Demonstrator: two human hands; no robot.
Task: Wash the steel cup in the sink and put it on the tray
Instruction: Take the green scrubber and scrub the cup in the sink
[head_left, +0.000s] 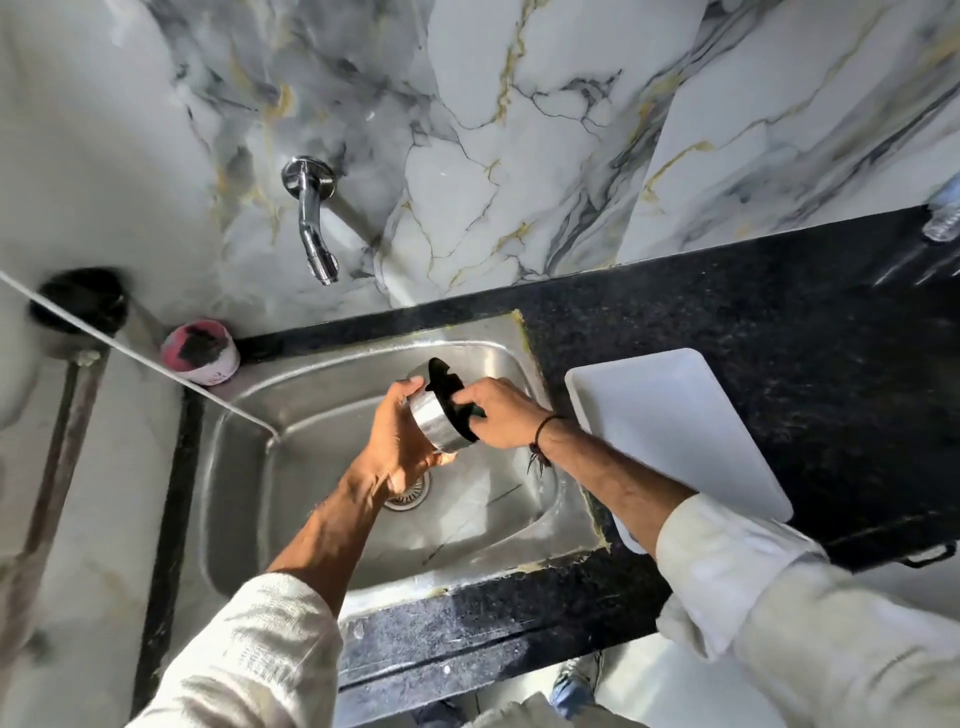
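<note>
Two hands meet over the sink (291, 519), and I read the scene from its left edge. At far left a pink container (200, 352) sits on the sink's far-left corner, touching the wall. Just right of it, higher on the marble wall, the chrome tap (313, 221) points down; I see no water running from it.

My left hand (397, 447) is closed around the steel cup (439, 423), fingers wrapped over its far side and thumb under its near side. The cup is held above the basin, tipped on its side so its dark mouth faces right. Below that hand the drain strainer (410, 493) shows in the basin floor.

My right hand (498, 415) is at the cup's mouth, fingers reaching into the opening and pinched on something dark green there; I cannot tell what it is. A dark thread band circles that wrist.

Further right, the white tray (675, 426) lies on the black granite counter (805, 338), just beside the sink's right rim, and my right forearm crosses its near-left corner. At far right, a clear plastic bottle (943, 218) lies on the counter against the wall.
</note>
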